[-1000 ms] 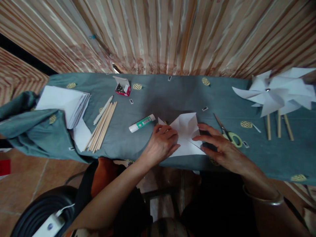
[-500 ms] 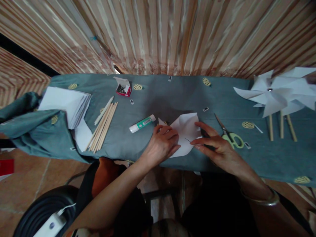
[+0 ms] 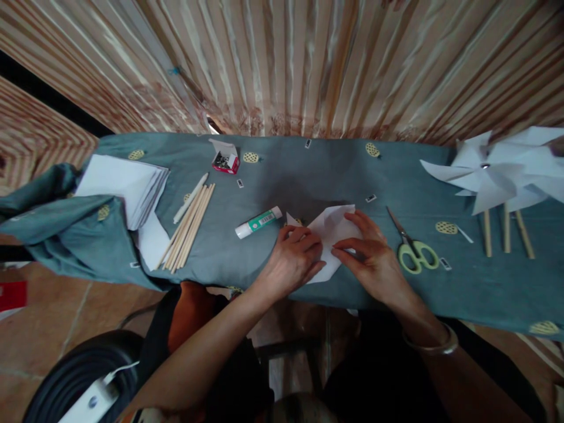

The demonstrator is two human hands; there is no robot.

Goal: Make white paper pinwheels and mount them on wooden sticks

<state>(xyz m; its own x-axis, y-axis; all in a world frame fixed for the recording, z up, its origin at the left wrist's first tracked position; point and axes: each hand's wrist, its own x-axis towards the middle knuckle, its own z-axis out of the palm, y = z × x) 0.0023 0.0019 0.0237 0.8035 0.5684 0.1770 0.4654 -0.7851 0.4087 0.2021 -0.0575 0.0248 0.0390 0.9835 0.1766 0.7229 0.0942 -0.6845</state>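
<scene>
Moved since the earlier frame: the right hand (image 3: 374,252), shifted inward across the work, its thumb and index fingertip now close beside the left hand's fingers.

Item: one white paper sheet (image 3: 331,226), partly folded, on the bench (image 3: 308,176) near its front edge, between and beneath both hands. Visible part runs slantwise, from an upper corner at the far right down to the near edge at left; a small pointed tip shows beyond the left knuckles.

Left hand (image 3: 296,255): laid over the sheet's left part, fingers together and curled down on it; whether they pinch a fold or only press cannot be told.

Right hand: thumb and index fingertip together, apparently clamped on a turned-in flap; the other fingers bent at the sheet's right edge.

Key relation: the pinched spot lies just right of the left fingertips — a narrow strip of paper between — with the flap's outer side toward the right hand, the nearer of the two to that edge.

Flanking: glue stick (image 3: 258,222), left of the left hand, lying aslant; scissors (image 3: 412,244), right of the right hand, handles nearer the person, blades pointing away.
</scene>
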